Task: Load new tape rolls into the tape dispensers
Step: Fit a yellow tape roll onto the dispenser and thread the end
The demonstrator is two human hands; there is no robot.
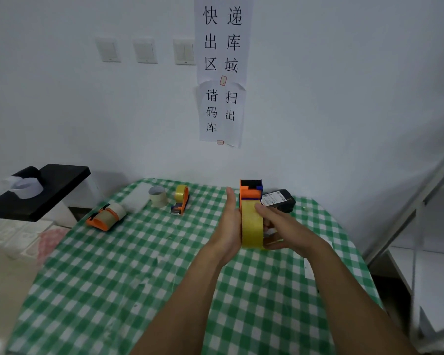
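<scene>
Over the table's (139, 265) far right, my left hand (230, 221) pressed flat, fingers straight, against the dispenser (251, 192). My right hand (280, 224) clamped its roll (252, 224), thumb across the tape, fingers hidden behind.

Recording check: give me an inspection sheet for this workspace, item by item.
Surface: checked tablecloth, flat.
Job's things: held dispenser with yellow roll; left dispenser lying down, middle dispenser, both loaded; loose roll between them.
Clutter: black scanner behind held dispenser.
Hands: left hand flat against yellow roll's side; right hand grips yellow roll.
Cables: nothing seen.
Surroundings: wall signs, switches, black stand left, metal shelf right.
</scene>
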